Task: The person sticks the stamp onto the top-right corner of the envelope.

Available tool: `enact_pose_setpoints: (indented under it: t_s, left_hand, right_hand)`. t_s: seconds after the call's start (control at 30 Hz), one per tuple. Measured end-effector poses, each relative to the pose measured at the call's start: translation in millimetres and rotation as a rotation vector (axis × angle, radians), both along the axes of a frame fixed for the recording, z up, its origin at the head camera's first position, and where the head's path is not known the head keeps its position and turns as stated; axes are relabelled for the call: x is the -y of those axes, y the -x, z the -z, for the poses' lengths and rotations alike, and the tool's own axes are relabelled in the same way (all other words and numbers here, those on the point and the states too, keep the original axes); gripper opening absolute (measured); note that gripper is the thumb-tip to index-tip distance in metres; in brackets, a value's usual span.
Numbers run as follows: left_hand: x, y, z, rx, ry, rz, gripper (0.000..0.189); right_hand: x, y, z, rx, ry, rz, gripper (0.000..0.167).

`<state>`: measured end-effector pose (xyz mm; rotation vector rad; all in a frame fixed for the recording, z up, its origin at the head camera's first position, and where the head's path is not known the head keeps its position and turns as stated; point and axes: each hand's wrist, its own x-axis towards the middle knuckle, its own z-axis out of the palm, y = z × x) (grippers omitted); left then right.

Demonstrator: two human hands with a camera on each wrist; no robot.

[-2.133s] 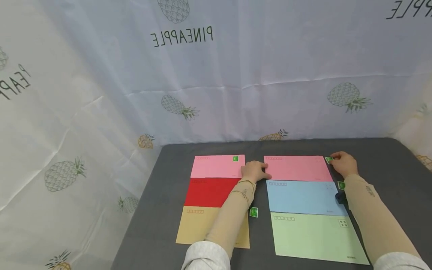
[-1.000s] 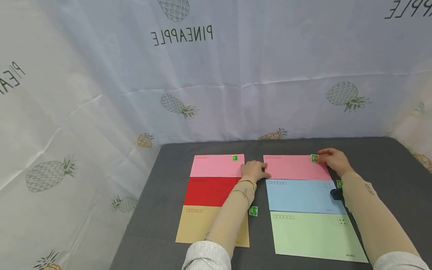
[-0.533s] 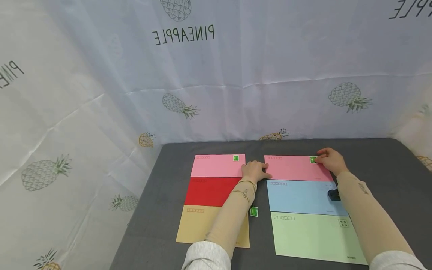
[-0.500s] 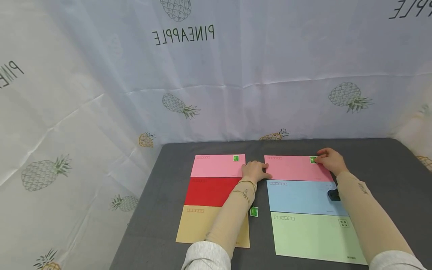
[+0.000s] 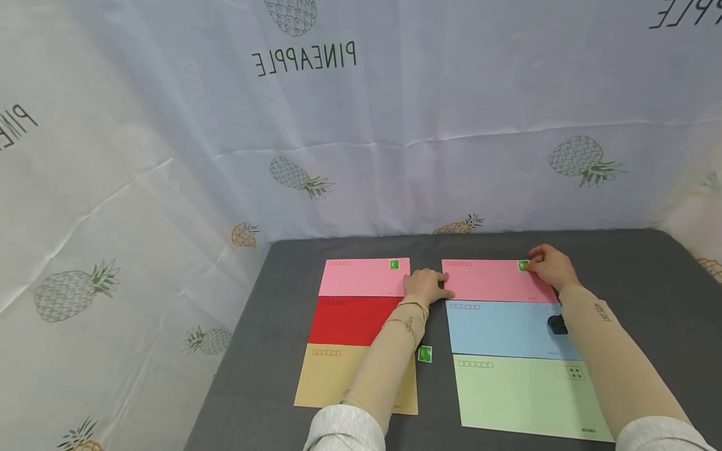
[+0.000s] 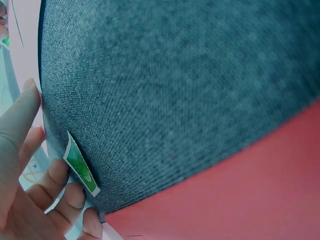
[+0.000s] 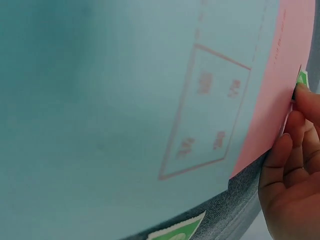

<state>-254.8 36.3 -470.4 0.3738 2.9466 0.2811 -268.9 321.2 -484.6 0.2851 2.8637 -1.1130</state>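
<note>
Both hands were in use near the far edge of the bench [image 5: 254,351]. The right hand [image 5: 553,268] held a green stamp [image 5: 522,265] between thumb and forefinger; the remaining fingers were bent behind it. That stamp lay over the right pink envelope [image 5: 491,282], at its far right corner. Whether its underside sat fully flat could not be told.

The left hand [image 5: 424,285] gripped nothing. Its thumb and forefinger were spread apart, their tips at the left edge of the same pink envelope. The left wrist view showed a second stamp [image 6: 81,167] on the bench cloth, just beside the other fingers — contact could not be confirmed.

Toward the near edge of the bench, the right column continued with a blue envelope [image 5: 499,329] and a pale green envelope [image 5: 524,398]. The left column, nearer the bench's left edge, comprised a left pink envelope [image 5: 355,279], a red envelope [image 5: 346,319] and a tan envelope [image 5: 327,379]. A third stamp [image 5: 394,264] was on the left pink envelope, at its far right corner. A fourth stamp [image 5: 425,354] lay between the columns, beside the tan envelope. A fifth stamp [image 7: 177,232] — seen only from the right wrist — lay by the blue envelope's right edge.
</note>
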Motion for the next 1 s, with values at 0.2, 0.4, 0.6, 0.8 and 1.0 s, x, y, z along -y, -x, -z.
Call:
enact_pose_setpoints:
  t_s: [0.2,0.4,0.6,0.8,1.0]
  left_hand:
    - [1.0,0.4,-0.8,-0.007,0.004,0.006,0.052]
    - [0.6,1.5,0.6,-0.01,0.015,0.008,0.053]
    - [1.3,1.4,0.5,-0.006,0.0,0.008,0.052]
    - [0.7,0.9,0.1,0.001,-0.016,0.003,0.052]
    - [0.3,0.2,-0.4,-0.004,-0.011,0.0,0.052]
  right_hand:
    - [2.5,-0.1,-2.5,0.01,-0.012,-0.008,0.043]
    - [5.0,-0.6,-4.3,0.021,-0.053,-0.017,0.043]
    - [8.4,-1.4,-10.8,0.042,-0.123,-0.041,0.039]
    - [7.9,-0.4,-14.0,0.052,-0.172,-0.085,0.036]
    - [5.2,1.9,-13.3,0.061,-0.193,-0.172,0.032]
